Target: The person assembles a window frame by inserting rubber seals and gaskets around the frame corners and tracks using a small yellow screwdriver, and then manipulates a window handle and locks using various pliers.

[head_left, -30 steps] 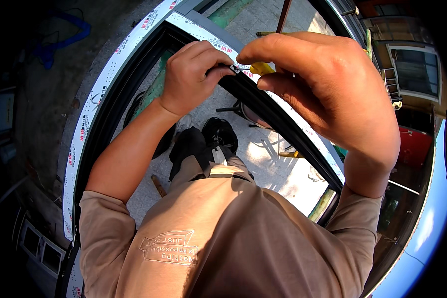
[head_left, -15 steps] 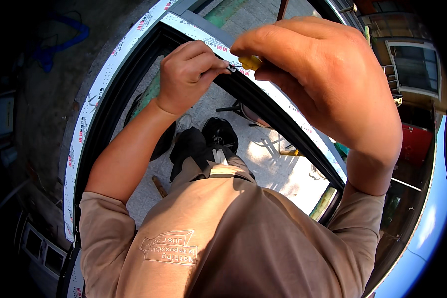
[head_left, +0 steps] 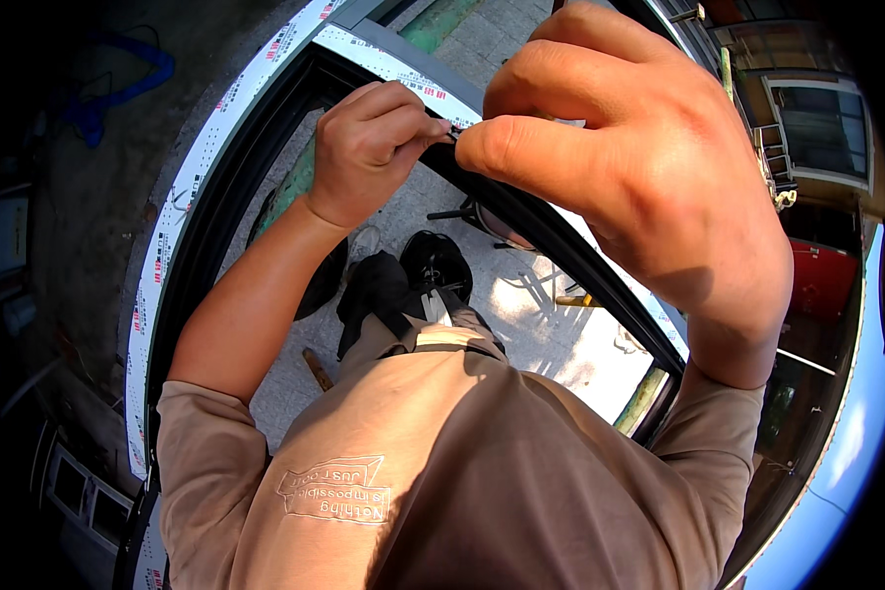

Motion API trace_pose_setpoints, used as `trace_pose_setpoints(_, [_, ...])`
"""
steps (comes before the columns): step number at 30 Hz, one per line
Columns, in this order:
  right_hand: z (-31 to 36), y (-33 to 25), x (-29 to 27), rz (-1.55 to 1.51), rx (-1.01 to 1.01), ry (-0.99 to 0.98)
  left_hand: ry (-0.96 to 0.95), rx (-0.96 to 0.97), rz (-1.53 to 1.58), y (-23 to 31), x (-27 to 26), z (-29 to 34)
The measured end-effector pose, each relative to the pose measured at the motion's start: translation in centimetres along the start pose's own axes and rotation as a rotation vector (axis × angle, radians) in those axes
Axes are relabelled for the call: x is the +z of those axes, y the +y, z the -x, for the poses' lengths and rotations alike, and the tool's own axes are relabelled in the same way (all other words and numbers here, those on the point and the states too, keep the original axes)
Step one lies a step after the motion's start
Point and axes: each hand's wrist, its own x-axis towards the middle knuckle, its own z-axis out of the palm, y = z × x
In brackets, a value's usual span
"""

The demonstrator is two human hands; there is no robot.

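Note:
My left hand pinches something small between thumb and fingertips at the inner black edge of a window-like frame. The frame's bars carry white printed protective film. My right hand is closed, its thumb tip close to the left fingertips at the same spot on the bar. The yellow-handled screwdriver seen in it a moment ago is now hidden behind its fingers. The small piece at the left fingertips is mostly covered.
Through the frame opening show the paved floor, my black shoe, a stool and a green bar. A blue hose lies off to the left. At right stand a building window and a red panel.
My right hand has turned and shifted, bringing its thumb nearer the left fingertips and hiding the yellow screwdriver handle. The left hand keeps its pinch in nearly the same place.

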Motion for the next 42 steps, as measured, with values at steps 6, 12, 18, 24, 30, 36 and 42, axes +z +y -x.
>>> trace_pose_setpoints(6, [0.1, 1.0, 0.8, -0.023, -0.070, 0.067, -0.011, -0.003, -0.011, 0.1, -0.1, 0.0])
trace_pose_setpoints(12, [0.1, -0.2, -0.6, -0.147, 0.185, -0.085, -0.021, -0.070, -0.009, 0.4, 0.0, 0.0])
trace_pose_setpoints(18, [-0.8, -2.4, -0.4, -0.137, 0.398, -0.072, -0.007, -0.165, 0.038, 0.4, 0.3, 0.3])
trace_pose_setpoints(24, [-1.1, -2.9, 0.3, -0.198, 0.587, -0.153, -0.006, -0.205, 0.044, 0.3, 0.4, 0.6])
trace_pose_setpoints(30, [0.1, -0.7, -0.5, -0.289, 0.388, -0.178, -0.014, -0.184, 0.047, 0.2, 0.5, 0.4])
trace_pose_setpoints(36, [-0.1, 0.1, -1.0, -0.318, 0.278, -0.208, -0.021, -0.223, 0.057, 0.4, 0.3, 0.5])
trace_pose_setpoints(42, [0.6, -0.2, -1.4, -0.331, 0.293, -0.239, -0.018, -0.178, 0.074, 0.1, 0.2, 0.3])
